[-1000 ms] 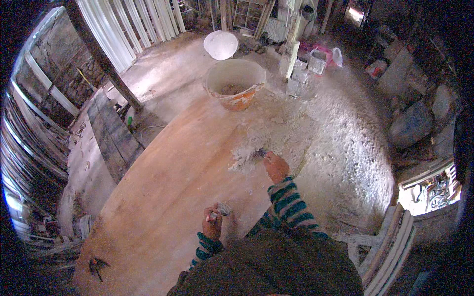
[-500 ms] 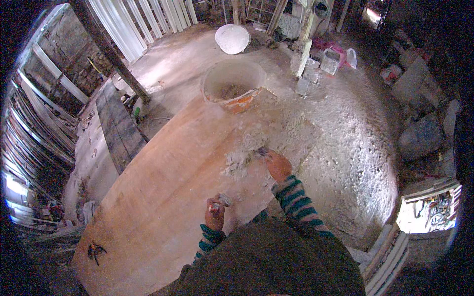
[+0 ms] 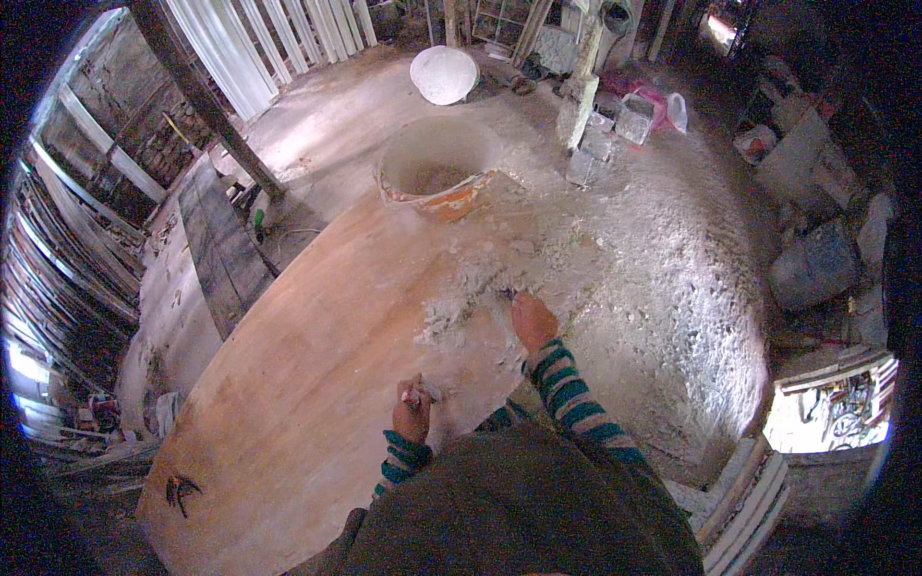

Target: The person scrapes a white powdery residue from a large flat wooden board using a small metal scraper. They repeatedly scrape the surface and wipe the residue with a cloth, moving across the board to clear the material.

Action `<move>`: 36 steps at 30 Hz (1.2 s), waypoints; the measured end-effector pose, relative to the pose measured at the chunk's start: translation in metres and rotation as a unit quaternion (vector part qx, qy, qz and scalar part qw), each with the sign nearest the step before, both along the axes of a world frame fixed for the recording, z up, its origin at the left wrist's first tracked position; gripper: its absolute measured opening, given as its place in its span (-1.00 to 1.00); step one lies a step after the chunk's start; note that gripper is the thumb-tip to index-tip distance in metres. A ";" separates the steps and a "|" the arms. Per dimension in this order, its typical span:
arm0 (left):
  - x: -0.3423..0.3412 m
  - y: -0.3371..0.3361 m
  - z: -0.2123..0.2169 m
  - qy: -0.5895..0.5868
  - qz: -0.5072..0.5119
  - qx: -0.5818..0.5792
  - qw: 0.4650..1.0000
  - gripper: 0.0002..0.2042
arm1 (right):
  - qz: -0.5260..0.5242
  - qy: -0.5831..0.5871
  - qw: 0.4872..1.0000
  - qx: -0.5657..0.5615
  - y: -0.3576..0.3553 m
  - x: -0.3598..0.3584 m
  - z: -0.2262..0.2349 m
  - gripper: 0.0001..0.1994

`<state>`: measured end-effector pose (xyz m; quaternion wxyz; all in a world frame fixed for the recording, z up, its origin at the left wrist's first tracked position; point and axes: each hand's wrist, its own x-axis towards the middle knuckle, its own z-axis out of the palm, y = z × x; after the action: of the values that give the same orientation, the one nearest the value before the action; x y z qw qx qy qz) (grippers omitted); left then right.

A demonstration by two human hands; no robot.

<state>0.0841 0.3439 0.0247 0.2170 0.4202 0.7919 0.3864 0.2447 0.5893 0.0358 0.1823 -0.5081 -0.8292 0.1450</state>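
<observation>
Bucket [image 3: 437, 168] holds pale powder; left hand [image 3: 412, 413] grip clenched on small tool [image 3: 419, 392]; right hand [image 3: 533, 320] grip unclear.

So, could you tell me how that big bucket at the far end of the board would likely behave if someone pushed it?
The bucket looks wide and squat, so it probably would not tip easily. It seems partly filled with pale material, so it is likely heavy and would drag rather than slide. It sits at the board edge, on dusty ground, which may add grip.
</observation>
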 end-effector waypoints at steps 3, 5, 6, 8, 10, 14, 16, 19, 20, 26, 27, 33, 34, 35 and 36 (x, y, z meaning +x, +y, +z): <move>0.007 0.005 0.020 -0.046 0.067 -0.011 0.997 -0.87 | 0.020 -0.018 0.997 -0.073 0.003 0.017 0.023 -0.78; 0.000 -0.010 -0.016 -0.083 0.065 0.093 0.990 -0.88 | 0.016 -0.019 0.996 -0.089 -0.020 0.033 0.045 -0.79; 0.000 -0.012 -0.031 -0.105 0.057 0.145 0.982 -0.89 | -0.027 -0.026 0.994 -0.103 -0.039 0.046 0.058 -0.79; 0.006 -0.013 -0.021 -0.163 0.074 0.135 0.975 -0.89 | -0.010 -0.082 0.984 -0.158 -0.063 0.062 0.039 -0.80; 0.007 -0.009 -0.013 -0.124 0.066 0.118 0.983 -0.89 | 0.023 -0.113 0.987 -0.111 -0.075 0.063 -0.008 -0.81; 0.007 -0.009 -0.017 -0.106 0.053 0.101 0.988 -0.91 | -0.010 -0.043 0.995 -0.084 -0.059 0.026 0.014 -0.80; 0.004 -0.007 -0.026 -0.153 0.061 0.129 0.978 -0.92 | 0.015 -0.057 0.992 -0.111 -0.035 0.010 0.028 -0.77; 0.003 -0.007 -0.030 -0.094 0.045 0.125 0.987 -0.91 | 0.029 -0.065 0.993 -0.095 -0.039 0.007 0.042 -0.74; 0.007 -0.004 0.005 -0.046 0.027 0.081 0.995 -0.91 | 0.027 -0.066 0.995 -0.077 -0.041 0.009 0.045 -0.73; 0.014 -0.002 0.018 -0.054 0.060 0.101 0.992 -0.89 | -0.010 -0.079 0.990 -0.114 -0.047 0.017 0.015 -0.70; 0.017 -0.002 0.018 -0.078 0.063 0.106 0.989 -0.88 | 0.003 -0.084 0.991 -0.099 -0.035 0.012 0.003 -0.69; 0.017 -0.010 -0.004 -0.079 0.098 0.102 0.987 -0.89 | 0.086 -0.040 0.986 -0.136 -0.007 0.002 0.062 -0.69; 0.018 -0.010 -0.003 -0.125 0.105 0.140 0.977 -0.89 | 0.073 -0.035 0.985 -0.155 -0.020 0.011 0.066 -0.69; 0.021 -0.010 0.000 -0.171 0.109 0.178 0.963 -0.89 | 0.059 -0.033 0.982 -0.174 -0.029 0.017 0.066 -0.69; 0.024 -0.010 0.002 -0.219 0.108 0.212 0.946 -0.89 | 0.043 -0.052 0.985 -0.157 -0.032 0.020 0.058 -0.70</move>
<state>0.1084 0.3341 0.0266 0.2478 0.2735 0.6658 0.6485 0.2649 0.5576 0.0941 0.0506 -0.5010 -0.8256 0.2545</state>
